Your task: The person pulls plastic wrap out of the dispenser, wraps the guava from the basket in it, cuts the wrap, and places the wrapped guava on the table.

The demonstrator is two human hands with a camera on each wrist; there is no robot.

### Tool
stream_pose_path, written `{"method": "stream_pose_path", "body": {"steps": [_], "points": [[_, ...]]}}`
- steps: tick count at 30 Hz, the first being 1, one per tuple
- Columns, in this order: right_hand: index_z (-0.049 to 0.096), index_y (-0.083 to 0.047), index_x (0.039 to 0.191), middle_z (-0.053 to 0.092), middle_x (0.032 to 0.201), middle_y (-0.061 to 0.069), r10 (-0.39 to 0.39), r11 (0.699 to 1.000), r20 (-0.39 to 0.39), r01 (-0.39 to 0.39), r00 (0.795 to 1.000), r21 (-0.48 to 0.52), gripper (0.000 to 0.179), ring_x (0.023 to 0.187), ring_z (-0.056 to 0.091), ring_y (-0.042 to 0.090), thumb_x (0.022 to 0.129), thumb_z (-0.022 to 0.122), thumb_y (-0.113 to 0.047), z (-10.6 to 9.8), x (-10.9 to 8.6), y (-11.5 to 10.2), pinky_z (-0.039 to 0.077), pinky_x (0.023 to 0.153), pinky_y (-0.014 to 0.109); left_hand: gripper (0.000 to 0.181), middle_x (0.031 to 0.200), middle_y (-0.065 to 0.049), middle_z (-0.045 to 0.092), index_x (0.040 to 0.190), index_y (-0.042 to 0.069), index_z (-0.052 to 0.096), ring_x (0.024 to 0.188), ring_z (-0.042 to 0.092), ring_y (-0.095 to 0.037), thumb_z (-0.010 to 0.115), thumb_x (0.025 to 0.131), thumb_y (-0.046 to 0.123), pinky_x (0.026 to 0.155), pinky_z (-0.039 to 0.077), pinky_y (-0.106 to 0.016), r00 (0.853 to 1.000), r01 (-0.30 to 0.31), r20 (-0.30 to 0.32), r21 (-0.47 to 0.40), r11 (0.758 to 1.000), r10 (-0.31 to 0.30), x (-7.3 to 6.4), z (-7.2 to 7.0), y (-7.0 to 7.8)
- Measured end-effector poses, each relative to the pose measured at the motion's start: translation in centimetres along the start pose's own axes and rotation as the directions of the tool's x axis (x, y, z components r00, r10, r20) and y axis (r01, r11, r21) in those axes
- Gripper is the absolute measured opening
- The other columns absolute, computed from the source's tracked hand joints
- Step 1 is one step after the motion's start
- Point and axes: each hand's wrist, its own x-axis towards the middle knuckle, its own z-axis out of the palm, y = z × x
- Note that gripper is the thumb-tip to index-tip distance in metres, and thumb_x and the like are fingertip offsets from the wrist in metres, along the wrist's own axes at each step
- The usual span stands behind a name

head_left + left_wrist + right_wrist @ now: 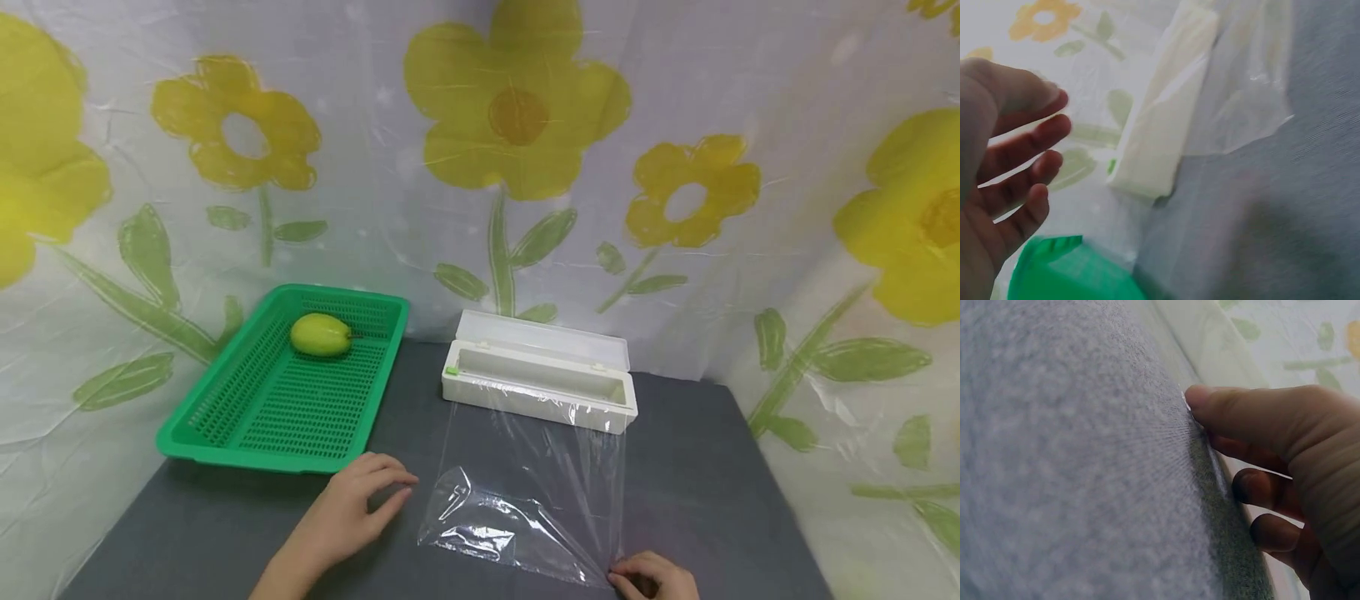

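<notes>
A sheet of clear cling film (525,500) stretches over the grey tabletop from a white cling film box (540,404), whose lid is raised. My right hand (656,575) pinches the film's near right corner between thumb and finger; the right wrist view shows that thumb (1235,412) against the film's edge. Left of the film, my left hand (352,508) hovers with relaxed, slightly bent fingers and holds nothing. In the left wrist view, the left hand's fingers (1029,150) are apart from the box. The film's near left part is crumpled and shiny.
A green plastic basket (168,433) stands at the left, with a yellow-green fruit (321,335) lying in it. A green slider (452,370) sits at the box's left end. Behind the grey table (697,483) hangs a flower-printed curtain (360,217).
</notes>
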Motion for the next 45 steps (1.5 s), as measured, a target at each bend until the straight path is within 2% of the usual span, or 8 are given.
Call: {"method": "stream_pose_path", "body": {"steps": [4,8,11,17,25,30,37,45], "points": [[0.078,-0.029,0.070,0.067,0.072,-0.027,-0.078,0.996,-0.014,0.079,0.997,0.049,0.032,0.061,0.057,-0.015,0.062,0.102,-0.010,0.5,0.1,1.0,0.046,0.052,0.009,0.032,0.100,0.013,0.071,0.100,0.021,0.080,0.094,0.066,-0.009,0.089,0.080,-0.001,0.085,0.049,-0.013,0.997,0.005,-0.076,0.014,1.000,-0.004,1.0,-1.1,-0.8],[0.077,-0.031,0.069,0.065,0.071,-0.029,-0.120,0.993,-0.028,0.121,0.992,0.016,0.038,0.062,0.056,-0.016,0.055,0.103,-0.008,0.4,0.0,1.0,0.046,0.055,0.009,0.029,0.099,0.011,0.073,0.098,0.019,0.080,0.092,0.066,-0.011,0.088,0.081,-0.002,0.080,0.048,-0.014,0.991,0.042,-0.129,0.044,0.998,-0.036,2.0,-2.2,-1.4],[0.074,-0.033,0.066,0.062,0.070,-0.032,-0.095,0.995,-0.024,0.095,0.995,-0.009,0.046,0.061,0.053,-0.016,0.049,0.100,0.000,0.4,0.2,0.5,0.043,0.053,0.010,0.027,0.098,0.009,0.074,0.097,0.017,0.081,0.088,0.065,-0.015,0.087,0.081,-0.003,0.072,0.050,-0.019,0.982,0.062,-0.182,0.064,0.996,-0.049,2.8,-3.1,-1.9],[0.071,-0.034,0.063,0.058,0.069,-0.034,-0.008,1.000,-0.004,0.008,1.000,-0.016,0.046,0.058,0.049,-0.015,0.052,0.099,0.000,0.4,0.2,-0.2,0.040,0.050,0.011,0.025,0.097,0.004,0.075,0.099,0.013,0.082,0.086,0.064,-0.018,0.085,0.082,-0.004,0.067,0.051,-0.030,0.971,0.083,-0.232,0.108,0.991,-0.056,4.1,-4.4,-3.3],[0.072,-0.030,0.064,0.058,0.068,-0.029,0.086,0.996,0.063,-0.084,0.994,-0.028,0.037,0.055,0.045,-0.010,0.060,0.099,-0.005,0.0,0.5,-0.7,0.037,0.048,0.013,0.023,0.098,0.000,0.075,0.107,0.010,0.081,0.087,0.063,-0.019,0.083,0.087,0.000,0.069,0.052,-0.039,0.972,0.171,-0.188,0.164,0.972,-0.139,4.9,-5.3,-4.5],[0.073,-0.031,0.065,0.058,0.068,-0.030,0.080,0.997,0.073,-0.079,0.994,-0.024,0.037,0.055,0.043,-0.009,0.061,0.099,-0.005,-0.1,0.7,-0.7,0.036,0.048,0.014,0.021,0.101,-0.004,0.074,0.111,0.009,0.080,0.090,0.064,-0.023,0.081,0.090,0.004,0.072,0.052,-0.044,0.968,0.235,-0.135,0.175,0.956,-0.213,5.1,-5.7,-4.9],[0.073,-0.031,0.065,0.057,0.070,-0.031,0.030,1.000,0.048,-0.030,0.998,-0.007,0.039,0.056,0.042,-0.010,0.059,0.098,-0.002,0.0,0.5,-0.3,0.034,0.048,0.013,0.023,0.109,-0.008,0.074,0.120,0.011,0.078,0.100,0.066,-0.030,0.078,0.096,0.013,0.080,0.055,-0.052,0.941,0.339,-0.059,0.173,0.925,-0.334,5.5,-6.5,-5.4],[0.073,-0.028,0.065,0.056,0.068,-0.028,0.102,0.995,0.092,-0.101,0.991,-0.010,0.035,0.056,0.044,-0.008,0.062,0.099,-0.005,-0.2,0.4,-0.8,0.037,0.048,0.014,0.031,0.116,-0.015,0.072,0.128,0.007,0.074,0.105,0.065,-0.038,0.076,0.098,0.017,0.084,0.053,-0.057,0.912,0.408,-0.034,0.197,0.892,-0.409,6.0,-7.4,-6.3]]}}
